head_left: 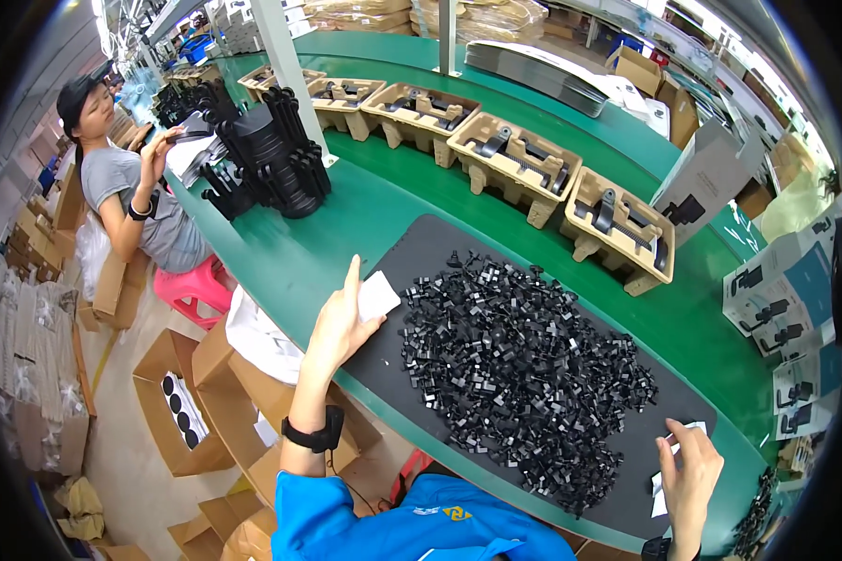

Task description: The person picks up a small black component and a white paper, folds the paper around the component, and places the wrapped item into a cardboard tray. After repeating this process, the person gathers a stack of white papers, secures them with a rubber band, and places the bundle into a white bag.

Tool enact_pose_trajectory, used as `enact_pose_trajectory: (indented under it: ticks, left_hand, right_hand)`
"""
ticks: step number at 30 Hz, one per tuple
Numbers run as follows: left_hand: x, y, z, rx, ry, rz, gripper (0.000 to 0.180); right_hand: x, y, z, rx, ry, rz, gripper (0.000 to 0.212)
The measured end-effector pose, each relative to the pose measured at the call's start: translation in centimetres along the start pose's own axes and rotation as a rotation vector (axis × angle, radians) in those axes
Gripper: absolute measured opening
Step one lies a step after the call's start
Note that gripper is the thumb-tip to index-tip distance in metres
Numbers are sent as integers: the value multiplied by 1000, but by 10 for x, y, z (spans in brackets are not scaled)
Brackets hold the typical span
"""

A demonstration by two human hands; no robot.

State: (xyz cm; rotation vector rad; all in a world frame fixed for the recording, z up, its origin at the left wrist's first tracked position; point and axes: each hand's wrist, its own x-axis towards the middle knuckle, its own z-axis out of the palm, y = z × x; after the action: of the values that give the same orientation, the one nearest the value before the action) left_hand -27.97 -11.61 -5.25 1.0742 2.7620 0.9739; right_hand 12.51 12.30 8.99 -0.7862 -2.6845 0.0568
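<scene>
My left hand [339, 323] is at the left end of the dark grey mat [421, 245]. Its index finger is stretched out and the thumb spread, with a small white square piece [378, 297], like paper or card, beside them; I see no firm grip on it. At the mat's right end, my right hand [694, 475] hovers with bent, parted fingers over white pieces [660, 496] that it partly covers. Between both hands lies a wide heap of small black plastic parts [524, 374].
Beyond the mat, moulded tan trays [516, 166] with black parts line the green belt [692, 323]. A stack of black parts [285, 154] stands at left by a metal post [290, 70]. A co-worker [150, 187] sits there. Printed boxes [781, 280] stand right; open cartons [182, 402] lie below.
</scene>
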Motion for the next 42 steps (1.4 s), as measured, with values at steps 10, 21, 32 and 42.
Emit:
enact_pose_trajectory:
  ticks: [10, 21, 32, 42]
  left_hand:
    - [-32, 93, -19, -140, 298, 253, 97]
    - [-95, 245, 50, -380, 60, 1106, 74]
    - [-119, 274, 105, -1596, -950, -128, 46]
    - [-113, 275, 99, -1126, -974, 104, 31]
  right_hand:
    - [-42, 12, 3, 430, 36, 97, 17]
    - [-35, -18, 40, 708, 81, -182, 20]
    - [-51, -7, 75, 40, 368, -231, 45]
    - [-36, 10, 50, 336, 150, -165, 76]
